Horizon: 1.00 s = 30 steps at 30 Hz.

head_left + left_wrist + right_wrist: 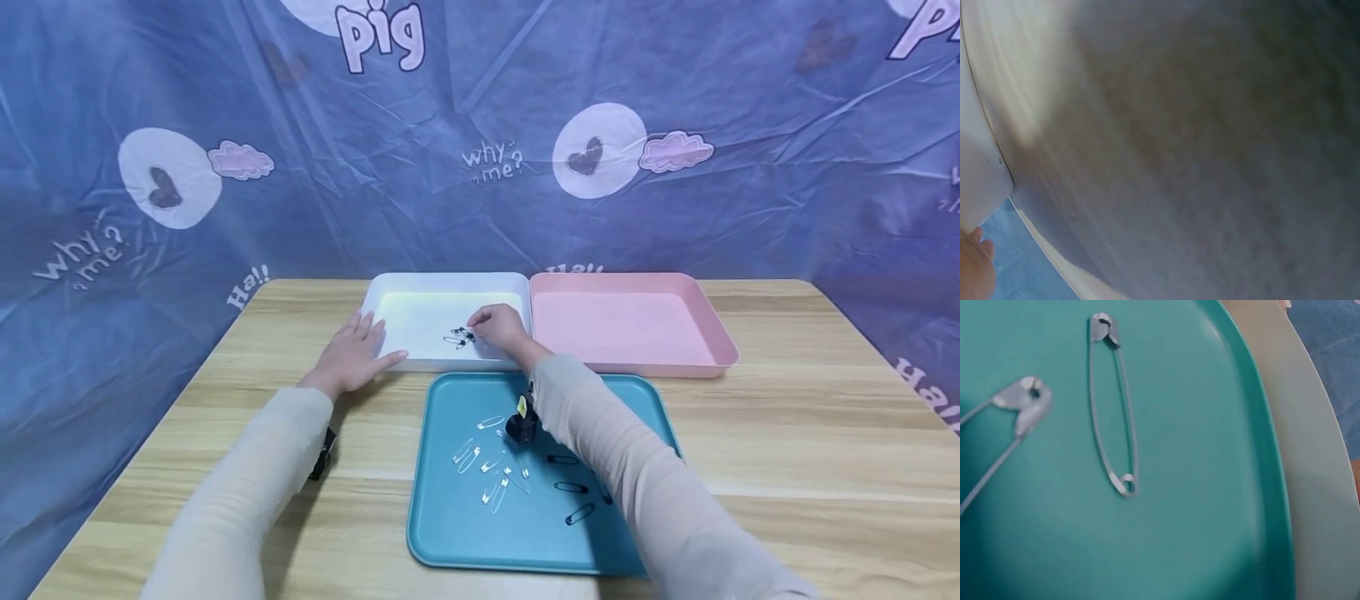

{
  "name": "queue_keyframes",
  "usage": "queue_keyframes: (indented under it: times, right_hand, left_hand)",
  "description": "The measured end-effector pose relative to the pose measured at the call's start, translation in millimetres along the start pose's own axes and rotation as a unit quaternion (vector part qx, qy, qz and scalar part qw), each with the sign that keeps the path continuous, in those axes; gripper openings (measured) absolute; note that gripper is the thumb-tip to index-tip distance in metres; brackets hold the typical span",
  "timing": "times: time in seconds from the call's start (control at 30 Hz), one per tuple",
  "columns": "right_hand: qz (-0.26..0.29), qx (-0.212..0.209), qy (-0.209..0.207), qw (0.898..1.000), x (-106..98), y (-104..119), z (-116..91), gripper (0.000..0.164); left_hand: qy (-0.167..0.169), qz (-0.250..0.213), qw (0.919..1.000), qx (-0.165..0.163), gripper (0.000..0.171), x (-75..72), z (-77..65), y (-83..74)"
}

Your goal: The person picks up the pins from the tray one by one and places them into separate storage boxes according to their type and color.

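Note:
My left hand [351,354] rests with spread fingers along the left side of a white tray [408,333], its thumb at the front rim. Inside that tray, my right hand [501,327] pinches a black safety pin at its fingertips, right at a small pile of black safety pins [459,340]. Below it, a teal tray [450,542] carries several silver safety pins [468,458] on its left and several black ones [572,487] nearer the right forearm. The right wrist view shows one silver safety pin [1113,406] close up on the teal surface.
A pink tray [622,325] stands against the white tray's right side. All three trays sit on a wood-grain table [810,433]. Behind the table hangs a blue printed cloth [420,200]. The right forearm crosses over the teal tray and hides part of it.

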State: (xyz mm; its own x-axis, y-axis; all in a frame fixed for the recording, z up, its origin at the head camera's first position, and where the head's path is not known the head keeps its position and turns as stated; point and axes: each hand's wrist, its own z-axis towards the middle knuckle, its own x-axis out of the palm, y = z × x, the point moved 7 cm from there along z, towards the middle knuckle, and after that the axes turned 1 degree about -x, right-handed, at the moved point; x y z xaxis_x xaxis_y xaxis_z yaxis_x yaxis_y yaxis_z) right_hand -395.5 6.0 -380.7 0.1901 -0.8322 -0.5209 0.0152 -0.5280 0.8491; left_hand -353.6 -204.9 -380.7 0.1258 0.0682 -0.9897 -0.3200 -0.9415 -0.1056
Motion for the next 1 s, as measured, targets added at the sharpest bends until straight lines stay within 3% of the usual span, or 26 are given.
queue_keyframes:
  times: [0.6, 1.0]
  right_hand:
    - [-0.065, -0.015, -0.008, 0.998, 8.5, -0.8, 14.5, 0.009]
    - [-0.07, -0.01, -0.014, 0.997, 6.9, 0.3, 11.0, 0.01]
  left_hand:
    - [0.003, -0.01, 0.9999, -0.011, 0.088, 1.3, 0.1, 0.8]
    - [0.005, -0.02, 0.9996, -0.017, 0.09, 2.3, 0.4, 1.7]
